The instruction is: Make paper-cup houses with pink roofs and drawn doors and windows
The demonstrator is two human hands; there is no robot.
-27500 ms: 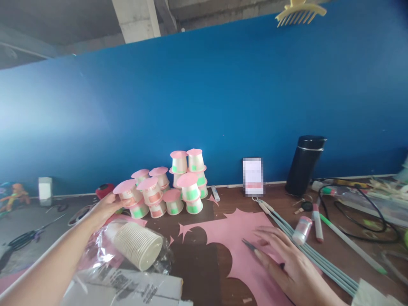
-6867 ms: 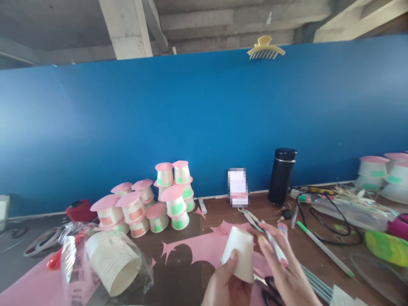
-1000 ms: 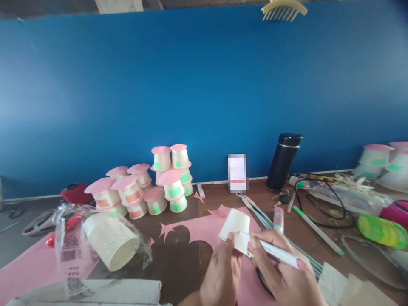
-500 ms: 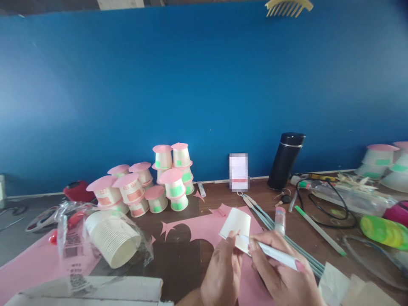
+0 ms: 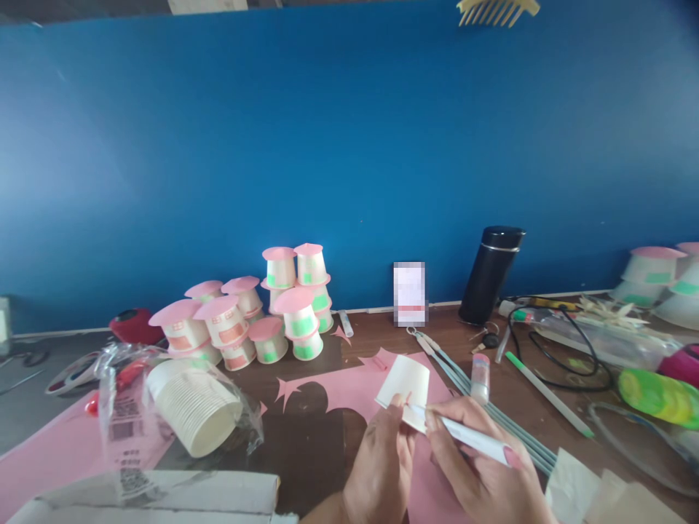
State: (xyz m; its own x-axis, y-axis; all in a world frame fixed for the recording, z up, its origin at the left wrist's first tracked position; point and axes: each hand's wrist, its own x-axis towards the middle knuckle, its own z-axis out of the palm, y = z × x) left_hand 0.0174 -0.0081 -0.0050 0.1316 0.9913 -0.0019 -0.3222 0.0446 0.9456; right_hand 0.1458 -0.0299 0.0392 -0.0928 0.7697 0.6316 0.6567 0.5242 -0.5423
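Observation:
A small white paper cup point(image 5: 405, 378) is held upside down and tilted above pink paper by my left hand point(image 5: 382, 458). Its thumb presses on the cup's side near the rim, and the other fingers are mostly hidden behind. My right hand point(image 5: 480, 458) is closed around a white marker point(image 5: 472, 437) with a pink end. The marker's tip meets the cup's side close to my left thumb, where a short reddish line shows. Beneath both hands lies the cut pink paper point(image 5: 349, 389) with round pieces removed.
To the left stand stacked cups with pink paper tops point(image 5: 298, 320). Nearer lies a plastic-wrapped sleeve of white cups point(image 5: 196, 407). A black flask point(image 5: 491, 276), a glue stick point(image 5: 480, 378), a lanyard point(image 5: 453, 371), a green-ended marker point(image 5: 549, 393) and a black cable point(image 5: 573, 386) lie rightward.
The reddish line on the cup looks slightly longer. Both hands keep nearly the same place and grip, with the marker tip shifted very little.

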